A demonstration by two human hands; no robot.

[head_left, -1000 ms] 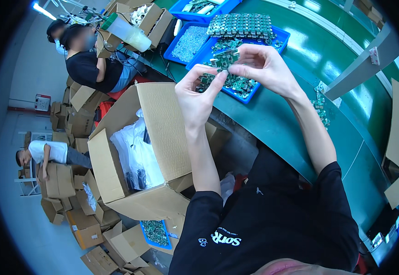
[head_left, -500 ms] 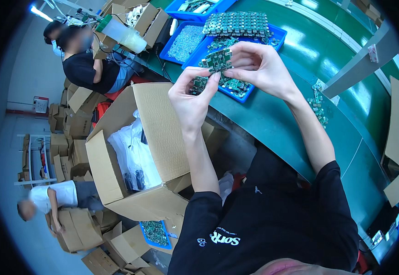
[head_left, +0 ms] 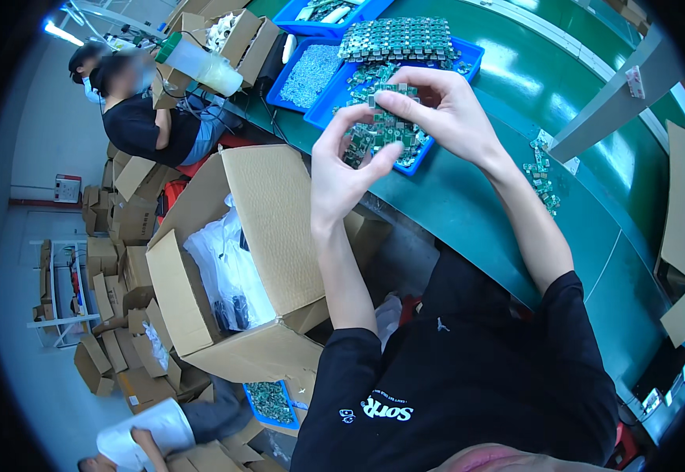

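My right hand (head_left: 446,110) is over the blue tray of small green circuit boards (head_left: 316,116), thumb and fingers pinching a green circuit board piece (head_left: 402,90). My left hand (head_left: 341,169) is just beside it, its thumb spread away from curled fingers. Green boards show in the gap between them, and I cannot tell whether any rests against the left fingers. Loose boards lie in the tray under both hands, partly hidden by them. A stack of unbroken circuit board panels (head_left: 397,39) sits across the tray's far side.
Left of this tray is a blue tray of small clear parts (head_left: 308,75); another blue tray (head_left: 334,27) is behind. Loose boards (head_left: 543,181) lie on the green table (head_left: 500,228) near a metal post (head_left: 618,102). An open carton (head_left: 275,228) stands at my left. Two people sit far left; another bends lower left.
My left thumb has come away from the board and the left fingers have spread. My right hand has turned its board piece lower over the tray. The person at lower left has moved nearer and bent down.
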